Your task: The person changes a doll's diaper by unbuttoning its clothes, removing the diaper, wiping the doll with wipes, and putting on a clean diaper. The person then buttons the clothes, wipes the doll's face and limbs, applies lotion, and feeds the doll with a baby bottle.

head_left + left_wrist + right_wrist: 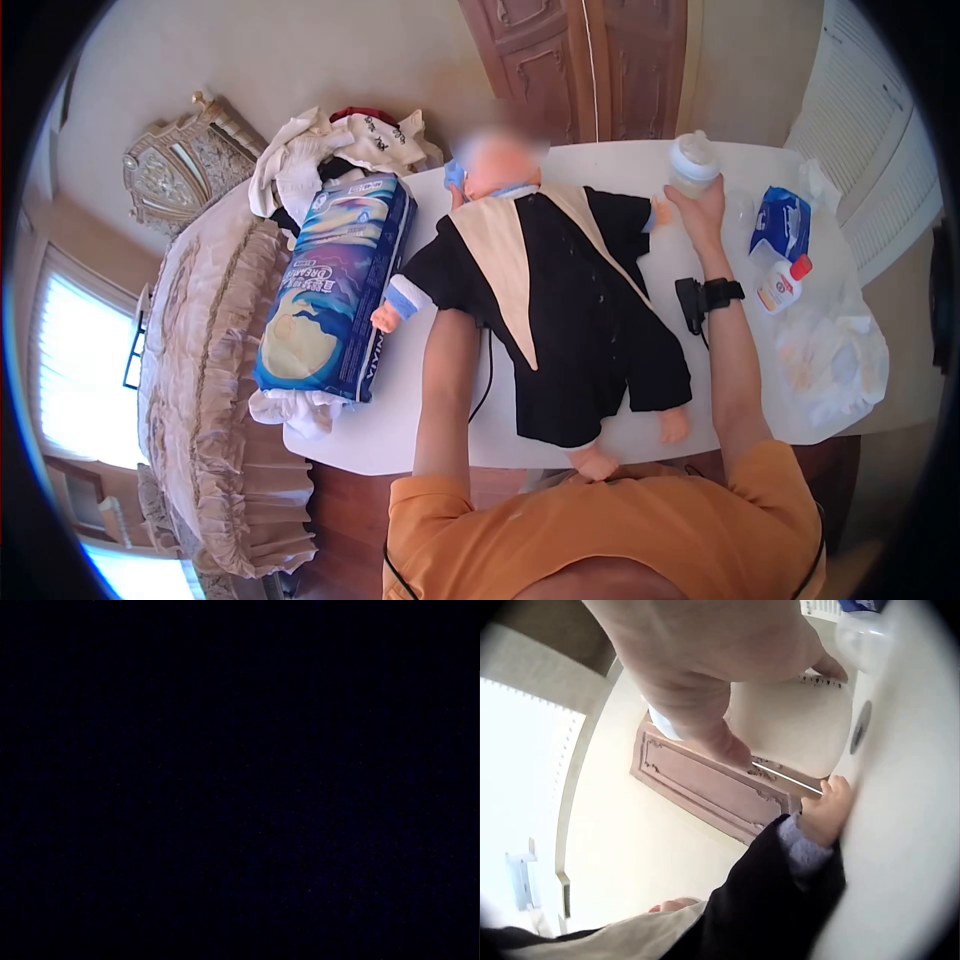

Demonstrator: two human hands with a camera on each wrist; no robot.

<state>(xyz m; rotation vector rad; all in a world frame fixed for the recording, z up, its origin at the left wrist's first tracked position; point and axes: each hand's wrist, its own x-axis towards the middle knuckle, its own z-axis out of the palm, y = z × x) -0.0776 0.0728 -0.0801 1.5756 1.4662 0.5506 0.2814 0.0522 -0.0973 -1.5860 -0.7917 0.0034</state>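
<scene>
In the head view a doll (pixel 590 300) in a black and cream outfit lies on its back on the white table, its head blurred. The left forearm passes beneath the doll; only a small part of the left hand (pixel 457 196) shows beside its head, the rest hidden. Upright at the far edge stands a milky baby bottle (pixel 692 168) with a white top, which the right hand (pixel 706 208) grips. The right wrist view shows that hand (pixel 712 649) with thumb and fingers around the bottle (pixel 791 724), near the doll's small hand (pixel 827 814). The left wrist view is black.
On the left lie a large blue diaper pack (pixel 335 285) and piled clothes (pixel 385 145). A blue wipes pack (pixel 781 224), a white bottle with a red cap (pixel 781 289) and crumpled clear plastic (pixel 835 360) are on the right. A bed (pixel 190 370) adjoins the table (pixel 350 445).
</scene>
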